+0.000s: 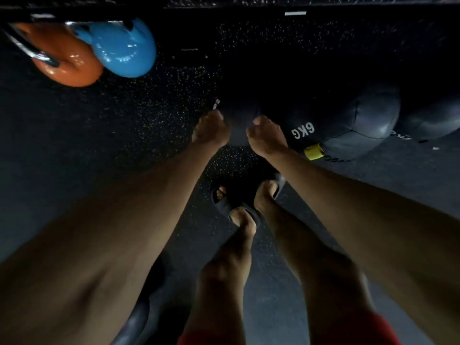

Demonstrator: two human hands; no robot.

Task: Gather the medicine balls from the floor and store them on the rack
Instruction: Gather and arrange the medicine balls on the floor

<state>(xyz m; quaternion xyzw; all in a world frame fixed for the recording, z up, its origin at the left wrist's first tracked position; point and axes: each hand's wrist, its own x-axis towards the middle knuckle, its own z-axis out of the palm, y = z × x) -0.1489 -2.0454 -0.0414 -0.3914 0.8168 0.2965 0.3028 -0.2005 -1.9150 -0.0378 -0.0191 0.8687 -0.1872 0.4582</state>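
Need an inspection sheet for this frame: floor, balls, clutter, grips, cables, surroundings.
surface: dark speckled rubber floor, dimly lit.
job's things: dark medicine ball between the grips, cannot tell if lifted; 6KG ball with yellow tag next to it on the right; third ball at the right edge. Rack not seen.
clutter: orange kettlebell and blue kettlebell, touching, top left.
grips: left grip and right grip hold opposite sides of the dark medicine ball.
cables: nothing seen.
surroundings: the person's feet in dark sandals, just short of the ball.
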